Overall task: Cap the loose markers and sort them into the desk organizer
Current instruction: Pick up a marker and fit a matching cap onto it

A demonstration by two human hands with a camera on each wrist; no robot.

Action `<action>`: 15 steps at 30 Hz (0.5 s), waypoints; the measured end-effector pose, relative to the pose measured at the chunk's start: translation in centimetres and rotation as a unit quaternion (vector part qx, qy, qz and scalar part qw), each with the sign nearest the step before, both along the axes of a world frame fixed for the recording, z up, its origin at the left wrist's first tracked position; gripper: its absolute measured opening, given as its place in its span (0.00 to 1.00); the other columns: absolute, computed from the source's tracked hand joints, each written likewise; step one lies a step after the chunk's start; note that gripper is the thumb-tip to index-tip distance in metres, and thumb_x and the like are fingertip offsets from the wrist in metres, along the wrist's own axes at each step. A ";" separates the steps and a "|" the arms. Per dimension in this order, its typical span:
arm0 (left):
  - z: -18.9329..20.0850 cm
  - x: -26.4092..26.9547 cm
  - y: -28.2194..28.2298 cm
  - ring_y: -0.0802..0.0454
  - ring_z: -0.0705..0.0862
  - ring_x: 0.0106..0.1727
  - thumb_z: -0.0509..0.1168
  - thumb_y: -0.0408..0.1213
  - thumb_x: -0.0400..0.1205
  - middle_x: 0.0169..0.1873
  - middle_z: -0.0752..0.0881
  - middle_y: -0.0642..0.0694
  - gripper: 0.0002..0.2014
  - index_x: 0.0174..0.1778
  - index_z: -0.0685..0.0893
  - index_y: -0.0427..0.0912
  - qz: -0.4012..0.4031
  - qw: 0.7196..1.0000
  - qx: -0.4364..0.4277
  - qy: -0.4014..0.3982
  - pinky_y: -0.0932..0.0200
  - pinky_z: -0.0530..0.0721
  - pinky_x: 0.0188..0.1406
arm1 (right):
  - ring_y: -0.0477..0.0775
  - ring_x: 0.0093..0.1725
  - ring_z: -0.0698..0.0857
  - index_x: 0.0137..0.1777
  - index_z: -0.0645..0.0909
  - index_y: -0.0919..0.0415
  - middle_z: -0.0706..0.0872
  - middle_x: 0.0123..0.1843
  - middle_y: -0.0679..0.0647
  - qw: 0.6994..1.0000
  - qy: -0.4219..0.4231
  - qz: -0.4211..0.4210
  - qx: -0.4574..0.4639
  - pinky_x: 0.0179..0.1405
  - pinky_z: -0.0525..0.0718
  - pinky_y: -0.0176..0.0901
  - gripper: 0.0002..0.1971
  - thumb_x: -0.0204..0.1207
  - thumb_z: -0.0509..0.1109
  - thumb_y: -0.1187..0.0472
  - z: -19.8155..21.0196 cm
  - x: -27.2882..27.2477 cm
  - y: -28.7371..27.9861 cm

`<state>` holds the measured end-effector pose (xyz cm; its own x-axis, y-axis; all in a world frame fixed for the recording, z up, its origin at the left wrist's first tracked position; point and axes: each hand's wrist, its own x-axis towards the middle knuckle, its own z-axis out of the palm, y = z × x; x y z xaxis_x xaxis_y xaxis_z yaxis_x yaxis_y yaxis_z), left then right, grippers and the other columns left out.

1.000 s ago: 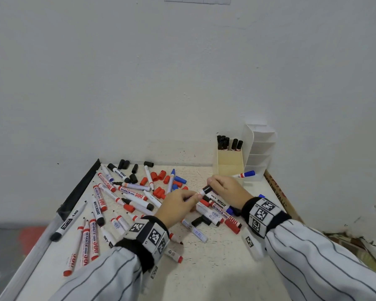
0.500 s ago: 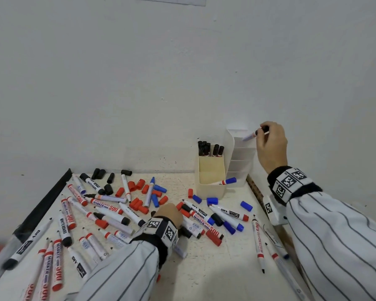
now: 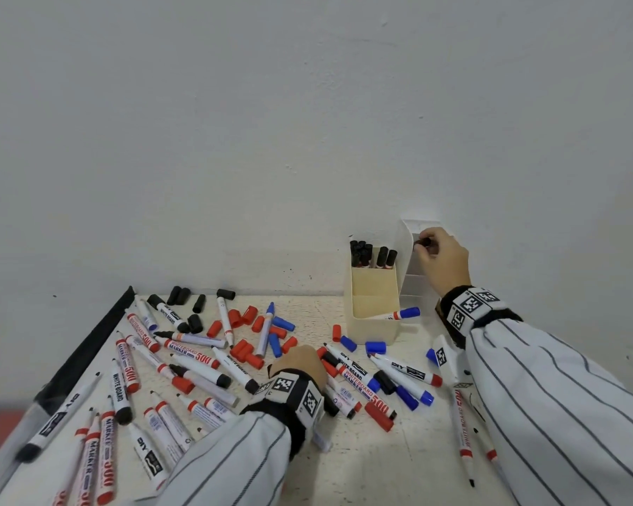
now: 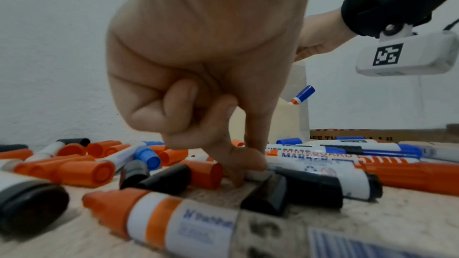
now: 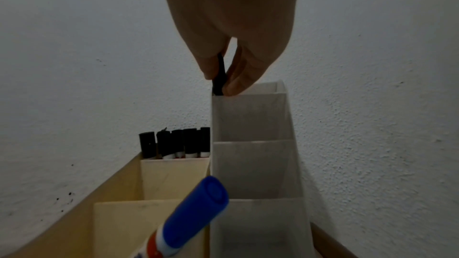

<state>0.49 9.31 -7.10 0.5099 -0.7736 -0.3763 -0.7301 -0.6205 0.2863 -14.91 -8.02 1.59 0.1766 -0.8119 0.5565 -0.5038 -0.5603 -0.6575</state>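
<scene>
While right hand (image 3: 441, 255) pinches black-capped marker (image 5: 219, 77) over organizer (image 5: 250, 119), left hand (image 3: 300, 363) fingertips pinch table marker (image 4: 258, 174), loose caps (image 3: 247, 354) crowding.

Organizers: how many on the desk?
2: cream organizer at the back by the wall; white organizer right beside it, under the right hand. None seems hidden.

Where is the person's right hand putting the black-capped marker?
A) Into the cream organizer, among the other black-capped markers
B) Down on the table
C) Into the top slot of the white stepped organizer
C: the right hand pinches the black-capped marker at the top slot of the white stepped organizer, against the wall.
</scene>
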 end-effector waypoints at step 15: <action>0.6 1.5 0.9 0.51 0.79 0.33 0.63 0.50 0.78 0.30 0.79 0.47 0.16 0.37 0.79 0.38 0.167 0.949 -0.165 0.209 0.59 0.79 0.35 | 0.57 0.61 0.73 0.63 0.75 0.67 0.76 0.62 0.64 0.998 0.048 -0.040 0.011 0.51 0.62 0.26 0.15 0.76 0.65 0.68 -0.5 1.8 1.0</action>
